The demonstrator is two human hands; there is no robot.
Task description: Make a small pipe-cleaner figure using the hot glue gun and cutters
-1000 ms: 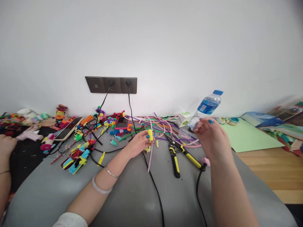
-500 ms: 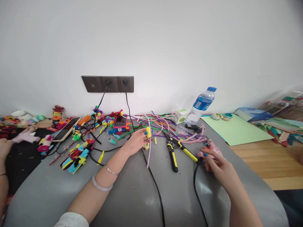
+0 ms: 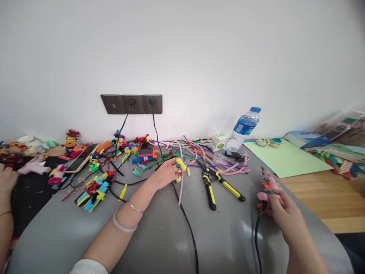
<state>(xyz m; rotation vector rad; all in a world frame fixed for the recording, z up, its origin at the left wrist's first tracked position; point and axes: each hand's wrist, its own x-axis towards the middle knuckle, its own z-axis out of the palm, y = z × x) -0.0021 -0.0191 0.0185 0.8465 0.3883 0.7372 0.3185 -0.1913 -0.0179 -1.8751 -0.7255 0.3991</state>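
Note:
My left hand (image 3: 168, 172) pinches a small fuzzy yellow piece (image 3: 181, 164), which looks like bent pipe cleaner, between thumb and fingers. A lilac pipe cleaner (image 3: 181, 193) runs down past the fingertips; whether the hand grips it too I cannot tell. Over at the right, my right hand (image 3: 281, 207) is wrapped round a pink hot glue gun (image 3: 270, 182) with an orange trigger and a black cord (image 3: 257, 236). Its nozzle points away from me. Between the hands lie pliers (image 3: 211, 188) with yellow and black handles, jaws apart. A short yellow bit (image 3: 188, 171) rests beside the left fingertips.
Pink and purple pipe cleaners (image 3: 196, 146) lie tangled at the back. A tilted water bottle (image 3: 242, 129), a drink carton (image 3: 218, 141) and green paper (image 3: 291, 158) are at the right. Pipe-cleaner figures (image 3: 94, 190) and a phone (image 3: 82, 158) crowd the left. Another person's hand (image 3: 7, 182) shows at far left.
My right hand has closed round the glue gun and shifted it to the right, away from the pliers, with its cord following. The yellow piece in my left hand has tilted from upright.

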